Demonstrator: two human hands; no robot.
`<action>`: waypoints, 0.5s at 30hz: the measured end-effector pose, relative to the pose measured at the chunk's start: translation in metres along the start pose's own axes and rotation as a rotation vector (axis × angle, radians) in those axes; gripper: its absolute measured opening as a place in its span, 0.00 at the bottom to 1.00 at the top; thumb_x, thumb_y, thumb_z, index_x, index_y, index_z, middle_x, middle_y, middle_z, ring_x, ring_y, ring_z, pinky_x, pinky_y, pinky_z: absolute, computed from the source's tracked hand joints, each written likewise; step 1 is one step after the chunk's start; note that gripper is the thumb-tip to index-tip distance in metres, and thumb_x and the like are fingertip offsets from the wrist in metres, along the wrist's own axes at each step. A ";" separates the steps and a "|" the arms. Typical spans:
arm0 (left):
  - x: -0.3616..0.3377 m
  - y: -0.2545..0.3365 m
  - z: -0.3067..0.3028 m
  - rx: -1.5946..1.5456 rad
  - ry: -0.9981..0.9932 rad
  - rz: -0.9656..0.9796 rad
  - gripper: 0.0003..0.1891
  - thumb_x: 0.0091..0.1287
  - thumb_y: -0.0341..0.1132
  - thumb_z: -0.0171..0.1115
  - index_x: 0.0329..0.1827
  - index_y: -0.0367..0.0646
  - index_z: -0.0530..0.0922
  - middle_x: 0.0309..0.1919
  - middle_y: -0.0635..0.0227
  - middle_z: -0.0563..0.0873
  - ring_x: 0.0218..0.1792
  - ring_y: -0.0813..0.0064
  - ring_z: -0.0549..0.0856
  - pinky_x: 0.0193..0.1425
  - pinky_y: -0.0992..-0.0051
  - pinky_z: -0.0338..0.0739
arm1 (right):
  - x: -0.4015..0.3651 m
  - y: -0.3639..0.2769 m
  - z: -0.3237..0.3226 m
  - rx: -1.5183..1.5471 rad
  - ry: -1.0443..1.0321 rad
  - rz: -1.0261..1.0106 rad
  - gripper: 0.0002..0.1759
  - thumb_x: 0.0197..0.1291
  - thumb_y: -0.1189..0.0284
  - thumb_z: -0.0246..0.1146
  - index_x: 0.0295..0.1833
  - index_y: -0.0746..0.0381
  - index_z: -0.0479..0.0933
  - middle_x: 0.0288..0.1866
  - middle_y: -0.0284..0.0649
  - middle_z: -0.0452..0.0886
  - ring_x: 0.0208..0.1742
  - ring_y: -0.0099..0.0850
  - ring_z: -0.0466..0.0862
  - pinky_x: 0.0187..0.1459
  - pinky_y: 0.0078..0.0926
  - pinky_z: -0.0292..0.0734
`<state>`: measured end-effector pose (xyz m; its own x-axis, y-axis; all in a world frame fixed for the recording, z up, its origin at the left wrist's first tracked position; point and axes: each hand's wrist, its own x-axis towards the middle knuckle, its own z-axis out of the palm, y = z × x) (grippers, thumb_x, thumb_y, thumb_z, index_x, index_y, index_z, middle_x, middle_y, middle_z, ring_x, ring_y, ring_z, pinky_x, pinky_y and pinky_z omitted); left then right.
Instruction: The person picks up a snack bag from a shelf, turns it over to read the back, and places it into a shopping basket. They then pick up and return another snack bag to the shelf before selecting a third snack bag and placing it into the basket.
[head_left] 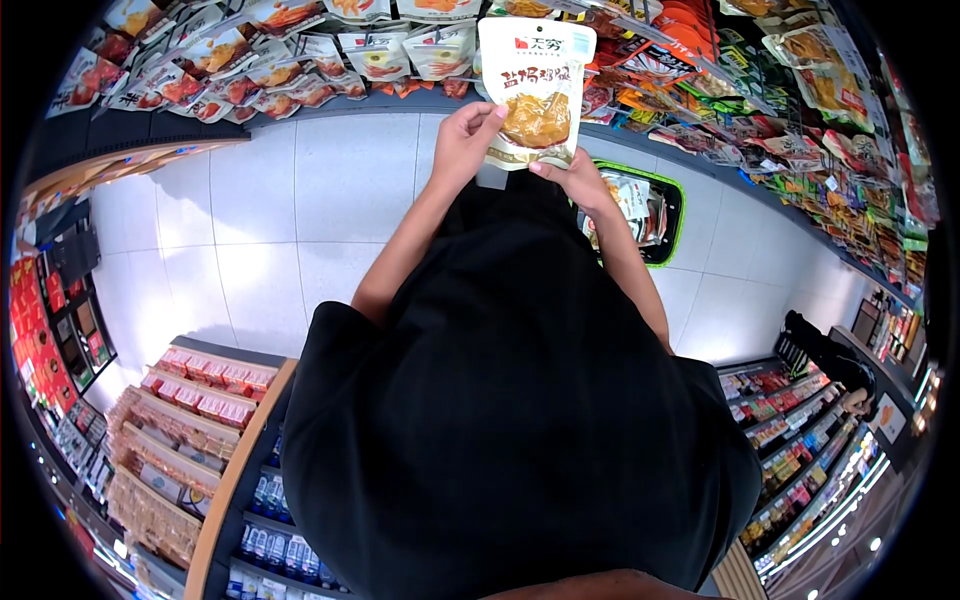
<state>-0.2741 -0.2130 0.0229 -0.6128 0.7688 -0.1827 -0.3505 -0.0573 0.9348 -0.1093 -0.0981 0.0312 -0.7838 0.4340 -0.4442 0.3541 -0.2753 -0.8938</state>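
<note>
Both my hands hold up a white snack pouch (540, 70) with a picture of browned meat on its front and a hang hole at the top. My left hand (468, 140) grips its left edge, thumb on the front. At the lower right corner, my right hand (578, 182) is closed on the pouch with the thumb in front. The fingers behind the pouch are hidden. Beside my right forearm, a black shopping basket with a green rim (683, 215) stands on the floor, and several packages (635, 195) lie in it.
Ahead, shelves carry hanging snack pouches (375, 55), curving round to more packets on the right (800, 150). Pale floor tiles (255, 190) lie below. Behind me are a wooden-edged shelf (240, 460) with boxes and bottles, and a person in black (830, 350) at the right.
</note>
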 end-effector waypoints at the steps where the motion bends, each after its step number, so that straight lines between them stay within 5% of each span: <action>1: 0.000 0.001 0.000 -0.009 -0.005 0.000 0.13 0.69 0.36 0.61 0.42 0.32 0.80 0.33 0.66 0.87 0.33 0.87 0.82 0.37 0.85 0.75 | 0.000 0.000 0.000 -0.008 0.001 -0.008 0.21 0.56 0.75 0.69 0.56 0.66 0.76 0.53 0.35 0.82 0.53 0.23 0.78 0.59 0.24 0.70; 15: 0.000 0.003 0.001 -0.024 -0.020 -0.001 0.13 0.68 0.37 0.63 0.39 0.32 0.80 0.32 0.67 0.86 0.31 0.87 0.82 0.35 0.86 0.75 | 0.001 0.001 0.001 -0.111 -0.019 -0.046 0.22 0.56 0.75 0.69 0.56 0.66 0.76 0.52 0.36 0.82 0.53 0.23 0.78 0.58 0.24 0.71</action>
<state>-0.2745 -0.2128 0.0257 -0.5980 0.7817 -0.1769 -0.3682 -0.0719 0.9270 -0.1104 -0.0982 0.0300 -0.8095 0.4278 -0.4020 0.3708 -0.1583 -0.9151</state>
